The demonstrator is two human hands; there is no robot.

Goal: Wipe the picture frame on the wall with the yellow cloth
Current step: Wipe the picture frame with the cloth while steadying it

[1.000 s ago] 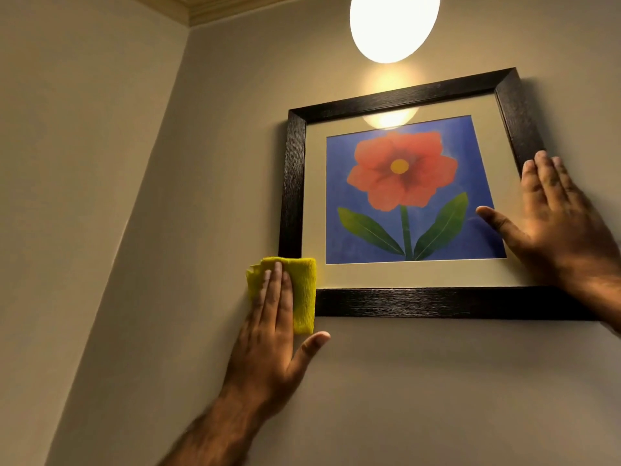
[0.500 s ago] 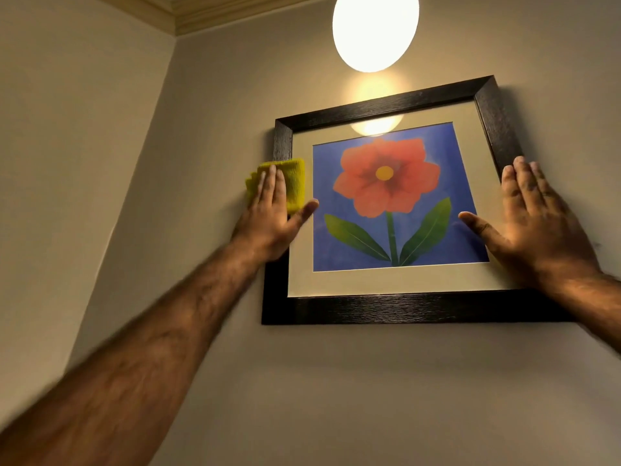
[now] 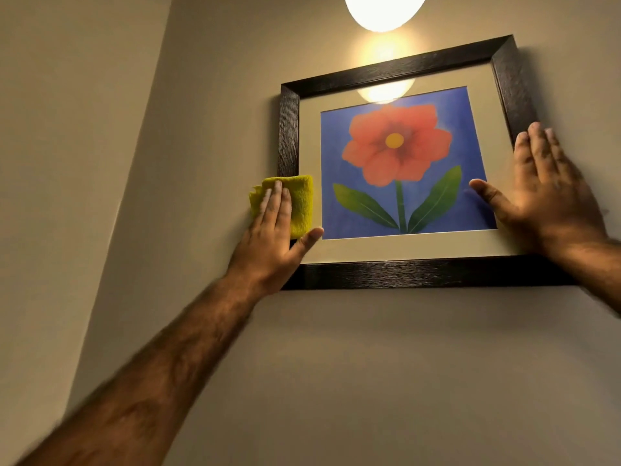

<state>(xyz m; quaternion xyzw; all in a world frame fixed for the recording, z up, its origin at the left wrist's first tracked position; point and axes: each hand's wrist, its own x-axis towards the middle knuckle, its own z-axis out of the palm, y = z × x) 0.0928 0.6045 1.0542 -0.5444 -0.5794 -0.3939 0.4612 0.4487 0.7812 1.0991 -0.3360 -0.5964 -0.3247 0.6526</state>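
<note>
One rail in hand: my left grip (image 3: 272, 237), fingers straight, presses the yellow cloth (image 3: 302, 203) onto the picture frame (image 3: 420, 272); right grip (image 3: 544, 196), spread, steadies it. I judge much remains.

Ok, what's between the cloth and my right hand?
Head view: only the flower print and its beige mat lie between yellow cloth and right hand.

1 picture frame (image 3: 420, 272), dark, hung on the wall. 1 yellow cloth (image 3: 300, 200), folded. 2 hands: 1 left hand (image 3: 272, 237), 1 right hand (image 3: 544, 193). 2 bare forearms. 1 round lamp (image 3: 384, 8), lit, plus 1 reflection (image 3: 384, 92) of it in the glass. In the print: 1 red flower (image 3: 396, 144), 1 stem, 2 green leaves (image 3: 364, 205). 2 walls (image 3: 67, 163), meeting at 1 corner.
</note>
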